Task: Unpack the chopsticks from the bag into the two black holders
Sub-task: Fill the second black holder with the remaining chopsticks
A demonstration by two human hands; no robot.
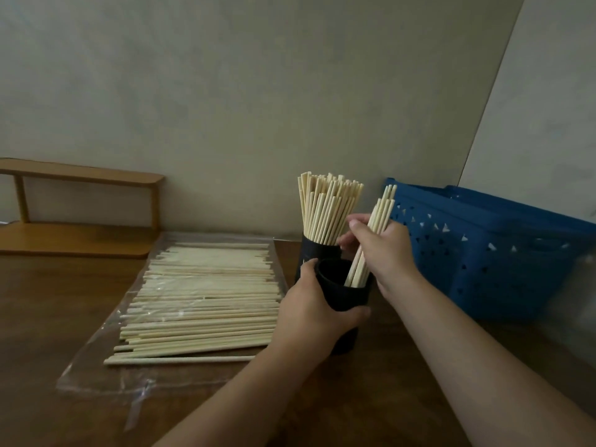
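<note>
Two black holders stand at the table's middle. The far holder (317,250) is packed with upright chopsticks (327,208). My left hand (311,312) grips the near holder (350,296) around its side. My right hand (383,250) holds a small bundle of chopsticks (380,217), tilted, with its lower ends inside the near holder. To the left, a clear plastic bag (106,359) lies flat with a wide pile of loose chopsticks (206,298) on it.
A blue perforated plastic basket (490,250) sits at the right against the wall. A low wooden shelf (80,217) stands at the back left. The wooden tabletop (371,398) runs to the near edge, and a wall closes off the back.
</note>
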